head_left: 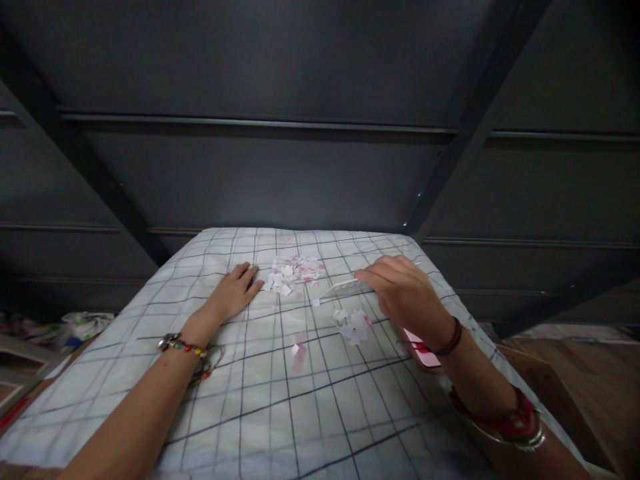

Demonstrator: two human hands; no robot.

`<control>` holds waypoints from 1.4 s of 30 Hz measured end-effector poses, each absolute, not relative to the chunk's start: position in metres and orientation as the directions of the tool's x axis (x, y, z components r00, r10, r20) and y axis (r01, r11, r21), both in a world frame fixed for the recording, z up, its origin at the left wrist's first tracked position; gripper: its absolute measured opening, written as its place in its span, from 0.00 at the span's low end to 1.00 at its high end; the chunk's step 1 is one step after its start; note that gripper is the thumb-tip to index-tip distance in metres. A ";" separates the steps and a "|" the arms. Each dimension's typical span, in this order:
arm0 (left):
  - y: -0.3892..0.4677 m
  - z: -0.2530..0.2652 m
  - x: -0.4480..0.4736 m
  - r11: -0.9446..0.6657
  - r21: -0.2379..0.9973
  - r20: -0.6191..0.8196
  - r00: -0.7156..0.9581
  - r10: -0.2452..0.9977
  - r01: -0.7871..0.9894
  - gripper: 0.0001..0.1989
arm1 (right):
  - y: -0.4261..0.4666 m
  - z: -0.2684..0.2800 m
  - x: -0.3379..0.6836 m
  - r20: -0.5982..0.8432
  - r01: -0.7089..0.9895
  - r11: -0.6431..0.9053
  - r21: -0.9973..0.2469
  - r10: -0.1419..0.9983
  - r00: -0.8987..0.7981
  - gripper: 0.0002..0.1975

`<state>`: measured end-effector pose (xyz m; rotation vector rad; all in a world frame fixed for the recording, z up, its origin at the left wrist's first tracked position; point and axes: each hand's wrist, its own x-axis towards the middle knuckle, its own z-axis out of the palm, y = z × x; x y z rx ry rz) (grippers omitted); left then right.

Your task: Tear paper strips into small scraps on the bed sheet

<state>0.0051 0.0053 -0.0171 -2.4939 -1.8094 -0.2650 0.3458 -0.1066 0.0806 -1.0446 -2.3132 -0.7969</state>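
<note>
My left hand (237, 288) lies on the checked white cloth (260, 387), fingers stretched out and holding nothing. Just right of its fingertips is a heap of small white and pink paper scraps (299, 269). My right hand (403, 287) is closed on the edge of a thin, flat white piece (345, 287), which looks like a card; its far part is hidden by the hand. Below that piece lies a smaller cluster of white scraps (353, 327). One tiny scrap (315, 303) sits between the two groups. Nearer me is a pale pink strip (299, 357).
Partly under my right forearm rests a pink flat object (424, 352) with a dark red edge. A dark panelled wall (260, 177) rises behind the cloth-covered surface. Bundled fabric (87, 325) is at the far left, and a wooden floor (595, 373) shows at right.
</note>
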 end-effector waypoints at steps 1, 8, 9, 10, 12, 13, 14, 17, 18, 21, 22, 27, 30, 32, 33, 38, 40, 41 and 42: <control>0.005 -0.017 0.005 -0.312 0.060 0.160 0.300 0.940 0.948 0.31 | -0.107 0.081 0.345 0.610 0.771 0.555 0.312 0.505 -0.611 0.19; 0.005 -0.017 0.006 -0.305 0.065 0.165 0.291 0.942 0.950 0.30 | -0.103 0.077 0.340 0.673 0.768 0.577 0.279 0.452 -0.585 0.20; 0.006 -0.018 0.005 -0.308 0.066 0.170 0.294 0.941 0.949 0.30 | -0.102 0.076 0.341 0.677 0.754 0.599 0.268 0.440 -0.590 0.20; 0.006 -0.018 0.005 -0.314 0.067 0.176 0.299 0.938 0.947 0.30 | -0.100 0.075 0.343 0.672 0.739 0.624 0.254 0.435 -0.599 0.20; 0.007 -0.019 0.004 -0.322 0.067 0.187 0.306 0.934 0.944 0.30 | -0.098 0.074 0.349 0.657 0.714 0.669 0.209 0.444 -0.609 0.19; 0.007 -0.020 0.004 -0.323 0.067 0.189 0.306 0.933 0.944 0.30 | -0.098 0.074 0.353 0.656 0.708 0.682 0.183 0.452 -0.605 0.18; 0.007 -0.020 0.004 -0.323 0.068 0.190 0.306 0.933 0.944 0.30 | -0.098 0.075 0.357 0.662 0.706 0.690 0.161 0.454 -0.596 0.17; 0.006 -0.018 0.004 -0.325 0.066 0.185 0.309 0.933 0.943 0.30 | -0.096 0.073 0.362 0.727 0.710 0.689 0.144 0.413 -0.548 0.17; 0.006 -0.017 0.005 -0.326 0.064 0.180 0.310 0.933 0.943 0.30 | -0.095 0.071 0.361 0.752 0.721 0.676 0.152 0.394 -0.529 0.17; 0.005 -0.016 0.006 -0.320 0.059 0.172 0.306 0.936 0.946 0.30 | -0.088 0.062 0.352 0.802 0.788 0.585 0.190 0.370 -0.469 0.17; 0.005 -0.016 0.006 -0.319 0.056 0.170 0.306 0.937 0.946 0.30 | -0.086 0.059 0.348 0.804 0.809 0.548 0.210 0.374 -0.462 0.16; 0.006 -0.016 0.005 -0.327 0.047 0.167 0.315 0.934 0.944 0.31 | -0.079 0.054 0.342 0.743 0.797 0.507 0.329 0.382 -0.550 0.13; 0.006 -0.016 0.005 -0.329 0.056 0.179 0.314 0.932 0.943 0.30 | -0.083 0.060 0.348 0.730 0.772 0.550 0.318 0.377 -0.570 0.14; 0.006 -0.016 0.005 -0.335 0.061 0.179 0.319 0.931 0.940 0.31 | -0.087 0.064 0.352 0.756 0.778 0.554 0.295 0.363 -0.545 0.15; 0.006 -0.016 0.005 -0.338 0.064 0.179 0.323 0.929 0.939 0.31 | -0.088 0.066 0.353 0.771 0.787 0.546 0.286 0.356 -0.528 0.15; 0.006 -0.017 0.005 -0.336 0.062 0.185 0.320 0.929 0.940 0.31 | -0.089 0.064 0.349 0.771 0.803 0.516 0.298 0.366 -0.521 0.16; 0.006 -0.017 0.005 -0.331 0.061 0.181 0.316 0.931 0.942 0.31 | -0.089 0.064 0.349 0.762 0.803 0.518 0.297 0.379 -0.526 0.17; 0.006 -0.017 0.004 -0.329 0.062 0.178 0.314 0.933 0.942 0.31 | -0.090 0.065 0.350 0.753 0.797 0.529 0.293 0.385 -0.533 0.17; 0.006 -0.017 0.004 -0.326 0.065 0.174 0.311 0.934 0.943 0.31 | -0.091 0.067 0.352 0.737 0.784 0.550 0.289 0.395 -0.548 0.16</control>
